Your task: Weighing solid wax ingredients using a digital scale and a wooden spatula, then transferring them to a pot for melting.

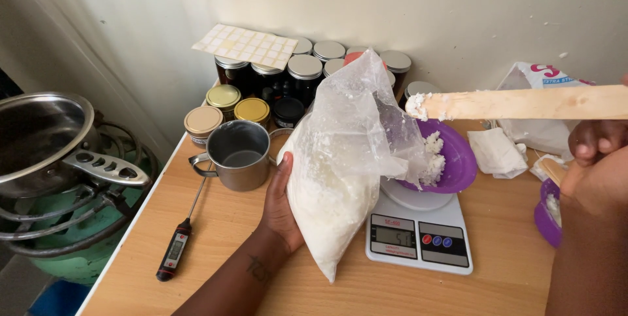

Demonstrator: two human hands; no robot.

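Observation:
My left hand (280,206) grips a clear plastic bag (340,159) of white flaky powder, held upright and tilted toward a purple bowl (458,159). The bowl sits on a white digital kitchen scale (418,234) and holds a little of the white stuff. My right hand (598,139), close to the camera at the right edge, holds a long flat wooden stick (523,103); its powder-coated tip points left, just above the bowl's rim.
A metal mug (239,154) and a black probe thermometer (178,241) lie left of the bag. Several lidded jars (288,84) stand against the wall under a sticker sheet (245,45). A steel pan (39,139) sits on a gas burner off the table's left edge. Another purple container (546,214) is at right.

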